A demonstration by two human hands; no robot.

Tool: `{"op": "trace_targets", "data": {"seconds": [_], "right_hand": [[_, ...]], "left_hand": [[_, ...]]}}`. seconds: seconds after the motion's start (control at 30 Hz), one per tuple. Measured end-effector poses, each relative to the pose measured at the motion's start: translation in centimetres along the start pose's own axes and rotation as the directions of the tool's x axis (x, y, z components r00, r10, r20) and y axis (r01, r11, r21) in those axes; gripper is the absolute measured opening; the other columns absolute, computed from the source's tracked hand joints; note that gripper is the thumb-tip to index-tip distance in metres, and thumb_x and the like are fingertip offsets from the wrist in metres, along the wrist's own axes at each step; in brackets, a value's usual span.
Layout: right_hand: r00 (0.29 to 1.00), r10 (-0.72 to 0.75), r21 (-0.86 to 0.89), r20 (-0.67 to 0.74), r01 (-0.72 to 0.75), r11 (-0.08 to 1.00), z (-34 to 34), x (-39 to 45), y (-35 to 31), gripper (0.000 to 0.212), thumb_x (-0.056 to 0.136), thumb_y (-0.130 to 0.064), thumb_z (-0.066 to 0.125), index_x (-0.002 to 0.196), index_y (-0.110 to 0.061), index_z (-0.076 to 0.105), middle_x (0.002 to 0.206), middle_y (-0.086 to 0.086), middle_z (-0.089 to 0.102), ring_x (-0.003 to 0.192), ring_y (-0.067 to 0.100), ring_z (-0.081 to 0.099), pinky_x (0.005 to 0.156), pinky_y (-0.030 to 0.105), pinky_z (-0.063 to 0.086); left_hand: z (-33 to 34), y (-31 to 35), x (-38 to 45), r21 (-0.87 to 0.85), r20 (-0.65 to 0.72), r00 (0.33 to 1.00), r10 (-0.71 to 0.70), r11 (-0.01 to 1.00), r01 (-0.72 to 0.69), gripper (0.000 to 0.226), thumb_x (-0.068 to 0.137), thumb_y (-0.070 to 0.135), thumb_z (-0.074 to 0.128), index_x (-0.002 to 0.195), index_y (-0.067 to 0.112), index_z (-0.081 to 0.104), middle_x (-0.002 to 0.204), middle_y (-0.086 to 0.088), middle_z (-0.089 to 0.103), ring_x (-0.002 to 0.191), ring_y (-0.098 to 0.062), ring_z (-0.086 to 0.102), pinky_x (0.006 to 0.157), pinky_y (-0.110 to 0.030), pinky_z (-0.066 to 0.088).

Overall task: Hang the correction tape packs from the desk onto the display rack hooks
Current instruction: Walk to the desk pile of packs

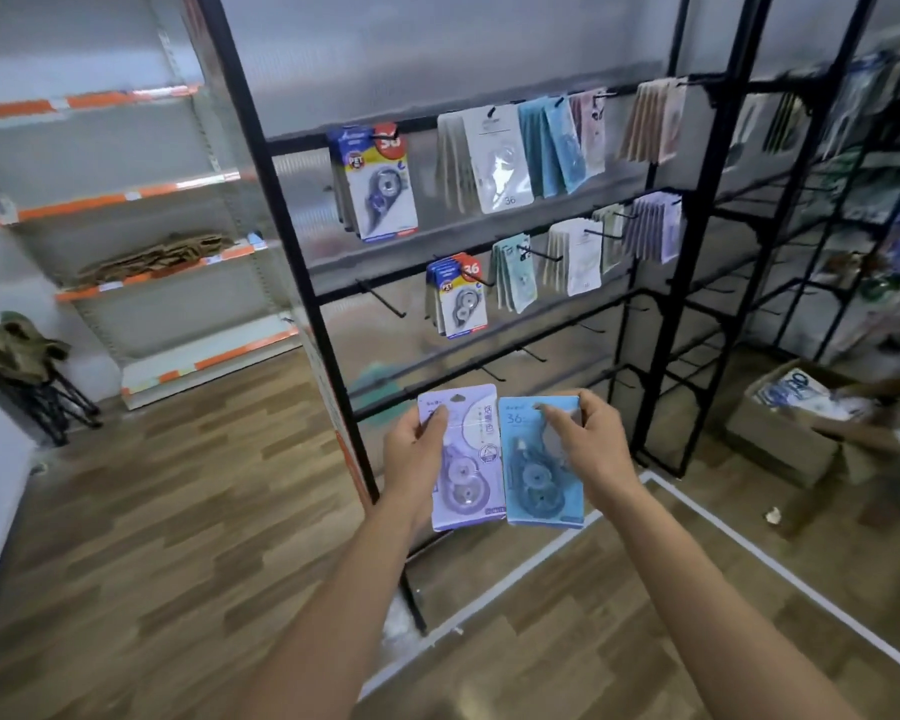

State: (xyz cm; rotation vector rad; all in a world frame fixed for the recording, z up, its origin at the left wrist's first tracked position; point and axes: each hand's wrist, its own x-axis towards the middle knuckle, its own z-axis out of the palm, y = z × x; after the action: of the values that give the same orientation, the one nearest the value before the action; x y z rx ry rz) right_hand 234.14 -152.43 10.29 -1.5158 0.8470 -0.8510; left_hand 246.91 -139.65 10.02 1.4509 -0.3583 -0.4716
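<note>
Black rack [302, 262], hands [417, 454] holding packs [463, 459]

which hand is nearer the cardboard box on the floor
Right. The right hand, pinching the blue correction tape pack, is on the side of the cardboard box. The left hand, holding the purple pack, is farther away.

Stationery shop: black display rack [302, 283] centre frame, hooks bearing carded correction tape packs [380, 184]; orange-edged retail shelving [141, 194] upper left; stock carton [780, 423] right.
</note>
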Motion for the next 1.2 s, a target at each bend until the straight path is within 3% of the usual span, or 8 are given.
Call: {"op": "trace_targets", "data": {"seconds": [0.17,0.27,0.4,0.6,0.77,0.9,1.1,1.2], "right_hand": [[0.999,0.027,0.026,-0.044,-0.026,0.999,-2.0,5.7,0.9,0.012,0.086,-0.022,0.067,0.079,-0.016,0.06,0.059,-0.007,0.053,0.053,0.006,0.051,0.05,0.026,0.043],[0.999,0.008,0.027,-0.041,-0.007,1.0,-4.0,9.9,1.1,0.012,0.087,-0.02,0.065,0.076,-0.023,0.06,0.066,-0.006,0.06,0.059,0.008,0.054,0.054,0.027,0.042],[0.999,-0.002,0.026,-0.033,0.003,1.0,-7.9,16.3,0.8,0.01,0.088,-0.019,0.063,0.078,-0.022,0.062,0.07,-0.006,0.064,0.055,0.0,0.058,0.048,0.022,0.045],[1.0,-0.013,-0.049,0.0,0.013,0.999,-13.9,24.8,1.0,0.006,0.088,-0.02,0.061,0.083,-0.021,0.062,0.081,0.001,0.067,0.071,0.015,0.06,0.064,0.036,0.049],[1.0,0.0,-0.062,-0.019,-0.001,0.998,-17.0,30.3,1.5,0.005,0.088,-0.02,0.06,0.084,-0.018,0.062,0.078,-0.002,0.067,0.073,0.018,0.062,0.069,0.038,0.052],[1.0,-0.03,-0.061,-0.005,0.03,0.998,-17.8,34.6,1.0,0.009,0.089,-0.018,0.06,0.081,-0.023,0.06,0.079,-0.003,0.065,0.071,0.017,0.059,0.067,0.035,0.047],[0.994,-0.106,-0.058,0.022,0.107,0.993,-17.4,41.1,-0.7,0.015,0.089,-0.014,0.058,0.079,-0.025,0.06,0.076,-0.005,0.065,0.073,0.015,0.061,0.062,0.03,0.047],[0.988,-0.144,-0.029,0.061,0.146,0.989,-16.6,44.5,-2.6,0.014,0.089,-0.015,0.059,0.081,-0.026,0.061,0.086,0.002,0.069,0.084,0.022,0.067,0.072,0.039,0.054]], "left_hand": [[5.3,0.2,4.9,0.026,0.054,0.999,0.005,1.0,-0.007,0.012,0.096,0.017,0.056,0.089,0.015,0.065,0.074,0.005,0.074,0.061,-0.008,0.068,0.053,-0.023,0.052],[9.5,0.2,7.9,-0.002,0.072,0.997,-0.004,1.0,0.004,0.011,0.096,0.018,0.056,0.092,0.014,0.065,0.083,-0.001,0.074,0.069,-0.017,0.069,0.069,-0.036,0.056],[15.8,0.0,11.4,-0.045,0.066,0.998,-0.001,0.999,0.004,0.013,0.097,0.018,0.055,0.09,0.017,0.067,0.085,-0.003,0.075,0.076,-0.024,0.07,0.072,-0.042,0.057],[25.3,0.0,15.0,-0.037,0.054,0.999,0.011,0.999,-0.009,0.012,0.097,0.018,0.056,0.092,0.015,0.066,0.084,-0.004,0.075,0.075,-0.024,0.071,0.069,-0.039,0.057],[31.0,0.4,17.6,-0.021,0.082,0.996,0.017,1.0,-0.015,0.011,0.097,0.018,0.055,0.094,0.012,0.064,0.078,0.0,0.075,0.067,-0.017,0.072,0.051,-0.027,0.054],[34.0,1.1,20.6,-0.027,0.101,0.995,0.02,0.999,-0.017,0.013,0.098,0.019,0.054,0.097,0.012,0.065,0.088,-0.008,0.075,0.078,-0.029,0.072,0.067,-0.041,0.059],[36.7,2.3,26.7,0.064,0.061,0.985,0.162,0.984,-0.166,0.012,0.096,0.022,0.056,0.092,0.017,0.067,0.079,0.0,0.075,0.072,-0.023,0.073,0.059,-0.033,0.057],[37.5,3.8,30.0,0.098,0.024,0.967,0.254,0.962,-0.256,0.014,0.096,0.023,0.056,0.092,0.014,0.066,0.084,-0.007,0.074,0.079,-0.033,0.071,0.07,-0.049,0.058]]}}
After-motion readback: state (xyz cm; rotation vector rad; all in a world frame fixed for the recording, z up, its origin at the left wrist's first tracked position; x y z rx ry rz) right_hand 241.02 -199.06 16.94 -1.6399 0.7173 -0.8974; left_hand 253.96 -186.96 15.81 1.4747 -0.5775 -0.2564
